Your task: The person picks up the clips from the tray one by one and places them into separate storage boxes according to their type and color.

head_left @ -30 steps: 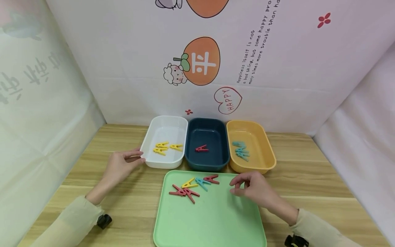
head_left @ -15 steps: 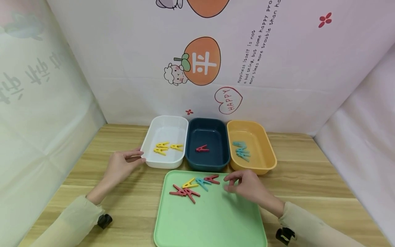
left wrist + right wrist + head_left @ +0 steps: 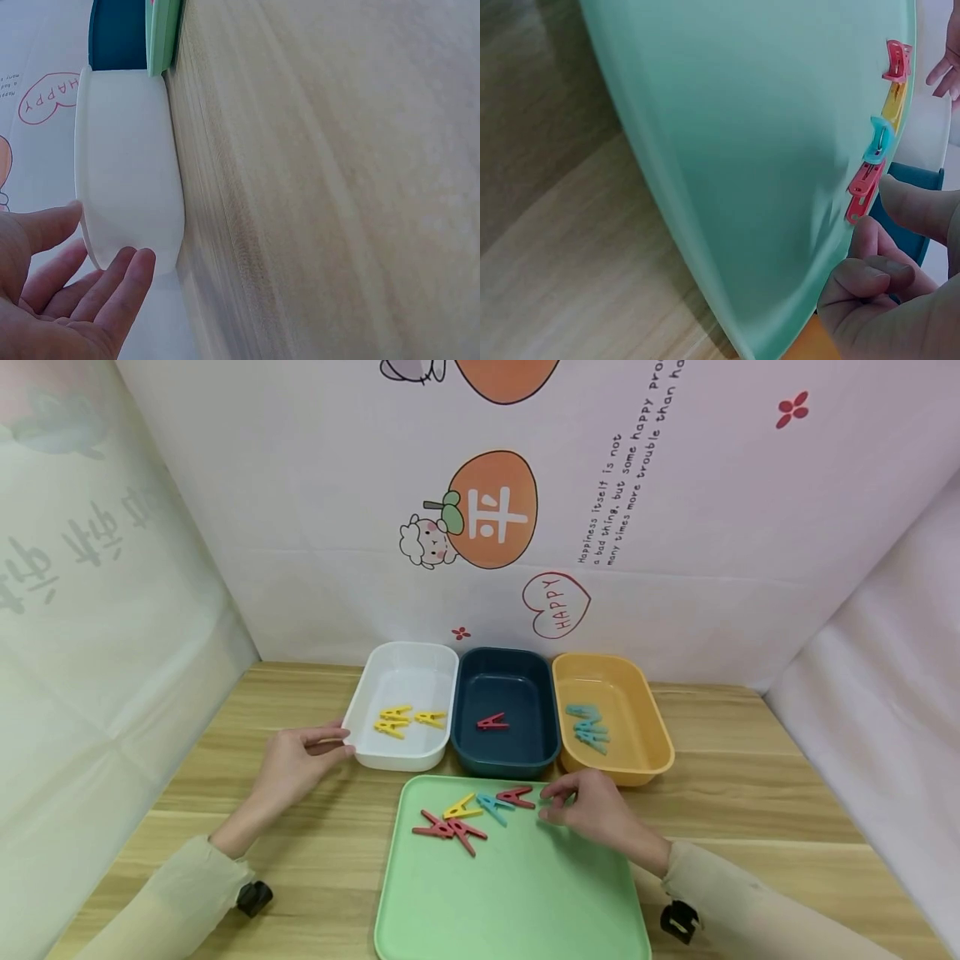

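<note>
My left hand [image 3: 303,764] is at the front left corner of the white bin [image 3: 408,760], thumb and fingertips touching its rim and side. Inside lie several yellow clothespins [image 3: 392,727]. My right hand [image 3: 592,810] hovers over the far right part of the green tray [image 3: 517,893], thumb and index finger apart and the other fingers curled in. Just left of those fingertips lies a red clothespin [image 3: 516,797]. Beside it are a blue clothespin [image 3: 495,807], a yellow clothespin [image 3: 462,807] and two more red clothespins [image 3: 465,835] that overlap.
Right of the white bin stands a dark blue bin [image 3: 506,764] with one red clothespin inside. A yellow bin [image 3: 630,752] holding several blue clothespins adjoins it. Behind them rises a printed white cloth [image 3: 322,568]. Everything rests on a wooden table [image 3: 750,760].
My right hand has moved left over the tray, closer to the red clothespin at the far edge. My left hand has stayed at the white bin.
</note>
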The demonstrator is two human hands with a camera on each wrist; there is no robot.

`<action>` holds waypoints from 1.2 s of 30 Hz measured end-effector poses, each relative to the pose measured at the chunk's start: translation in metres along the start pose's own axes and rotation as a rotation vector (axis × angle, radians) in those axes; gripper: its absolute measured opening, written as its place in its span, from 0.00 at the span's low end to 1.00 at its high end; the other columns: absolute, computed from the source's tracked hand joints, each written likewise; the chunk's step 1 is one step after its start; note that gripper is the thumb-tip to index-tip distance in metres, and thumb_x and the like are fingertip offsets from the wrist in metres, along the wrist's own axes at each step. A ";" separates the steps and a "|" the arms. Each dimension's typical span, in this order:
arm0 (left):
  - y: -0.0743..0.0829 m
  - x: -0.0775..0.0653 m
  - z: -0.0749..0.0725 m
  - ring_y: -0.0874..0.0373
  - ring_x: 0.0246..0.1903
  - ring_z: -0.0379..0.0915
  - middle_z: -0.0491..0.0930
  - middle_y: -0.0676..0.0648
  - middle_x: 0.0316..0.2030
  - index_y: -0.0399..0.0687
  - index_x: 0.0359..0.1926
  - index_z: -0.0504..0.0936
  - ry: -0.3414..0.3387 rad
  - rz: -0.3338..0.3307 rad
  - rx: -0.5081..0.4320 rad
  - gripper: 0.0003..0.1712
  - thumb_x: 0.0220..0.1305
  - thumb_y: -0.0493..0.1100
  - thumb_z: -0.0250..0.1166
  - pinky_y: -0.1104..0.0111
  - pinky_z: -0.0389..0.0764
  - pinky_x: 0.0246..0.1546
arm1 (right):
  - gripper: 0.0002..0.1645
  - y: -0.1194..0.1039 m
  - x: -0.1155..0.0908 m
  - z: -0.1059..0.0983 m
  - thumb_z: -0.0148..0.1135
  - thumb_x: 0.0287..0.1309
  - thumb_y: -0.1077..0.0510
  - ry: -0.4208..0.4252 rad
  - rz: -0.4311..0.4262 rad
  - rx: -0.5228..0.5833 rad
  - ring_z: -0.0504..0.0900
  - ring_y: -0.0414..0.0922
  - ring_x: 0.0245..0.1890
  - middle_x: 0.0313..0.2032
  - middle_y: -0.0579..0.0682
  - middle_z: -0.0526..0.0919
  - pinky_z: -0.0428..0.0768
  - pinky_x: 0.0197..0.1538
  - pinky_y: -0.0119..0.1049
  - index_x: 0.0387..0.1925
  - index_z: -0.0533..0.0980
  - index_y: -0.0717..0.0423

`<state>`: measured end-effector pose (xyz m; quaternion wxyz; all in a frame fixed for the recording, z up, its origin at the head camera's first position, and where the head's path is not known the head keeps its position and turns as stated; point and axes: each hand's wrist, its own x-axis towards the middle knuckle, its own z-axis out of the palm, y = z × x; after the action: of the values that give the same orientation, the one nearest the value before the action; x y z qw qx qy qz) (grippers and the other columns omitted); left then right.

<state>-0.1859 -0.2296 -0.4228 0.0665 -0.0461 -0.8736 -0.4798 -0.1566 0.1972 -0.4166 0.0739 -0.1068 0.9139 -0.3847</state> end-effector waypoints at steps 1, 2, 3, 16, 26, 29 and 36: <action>0.000 0.000 0.000 0.41 0.51 0.86 0.80 0.34 0.63 0.30 0.54 0.87 0.001 0.000 -0.001 0.20 0.67 0.39 0.75 0.72 0.88 0.40 | 0.09 0.000 0.001 0.000 0.81 0.53 0.64 0.000 -0.002 0.000 0.75 0.43 0.24 0.23 0.44 0.80 0.72 0.26 0.32 0.37 0.89 0.58; 0.000 0.000 0.000 0.41 0.51 0.86 0.80 0.34 0.63 0.30 0.54 0.87 0.001 0.001 -0.003 0.19 0.67 0.39 0.75 0.72 0.88 0.40 | 0.08 0.000 0.001 0.001 0.81 0.53 0.64 0.001 -0.004 -0.002 0.75 0.42 0.24 0.23 0.44 0.80 0.72 0.26 0.32 0.36 0.89 0.58; 0.000 0.000 0.000 0.41 0.50 0.86 0.80 0.34 0.63 0.30 0.54 0.87 0.002 0.002 -0.003 0.19 0.67 0.39 0.75 0.72 0.88 0.40 | 0.08 0.000 0.002 0.001 0.81 0.53 0.64 -0.001 -0.010 -0.002 0.75 0.42 0.23 0.23 0.44 0.80 0.73 0.25 0.32 0.36 0.89 0.58; -0.001 0.000 0.000 0.40 0.50 0.86 0.79 0.33 0.63 0.29 0.54 0.86 0.001 0.007 -0.010 0.20 0.67 0.39 0.75 0.71 0.88 0.40 | 0.05 0.000 0.010 0.011 0.80 0.55 0.66 -0.039 -0.025 -0.008 0.74 0.41 0.22 0.22 0.44 0.80 0.72 0.24 0.31 0.31 0.89 0.57; 0.000 -0.001 0.000 0.40 0.50 0.86 0.79 0.33 0.63 0.29 0.54 0.87 0.004 0.011 -0.013 0.20 0.67 0.39 0.75 0.72 0.88 0.40 | 0.07 -0.003 0.011 0.012 0.78 0.55 0.68 -0.028 -0.008 -0.047 0.75 0.42 0.24 0.23 0.43 0.83 0.74 0.26 0.33 0.27 0.88 0.55; 0.000 -0.001 0.000 0.41 0.50 0.86 0.79 0.33 0.63 0.29 0.54 0.87 0.004 0.011 -0.013 0.20 0.67 0.39 0.75 0.71 0.88 0.41 | 0.08 -0.001 0.009 0.011 0.79 0.54 0.68 -0.024 -0.017 -0.058 0.75 0.42 0.24 0.23 0.42 0.83 0.74 0.27 0.33 0.26 0.88 0.55; 0.000 0.000 0.000 0.41 0.50 0.86 0.80 0.34 0.63 0.30 0.54 0.87 0.003 0.008 -0.002 0.20 0.67 0.39 0.75 0.72 0.88 0.40 | 0.09 0.000 0.003 0.013 0.82 0.51 0.66 0.023 0.015 -0.064 0.74 0.42 0.24 0.23 0.43 0.79 0.72 0.25 0.32 0.30 0.88 0.54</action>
<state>-0.1857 -0.2294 -0.4230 0.0698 -0.0489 -0.8728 -0.4805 -0.1566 0.1877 -0.4258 0.0629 -0.0976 0.9273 -0.3559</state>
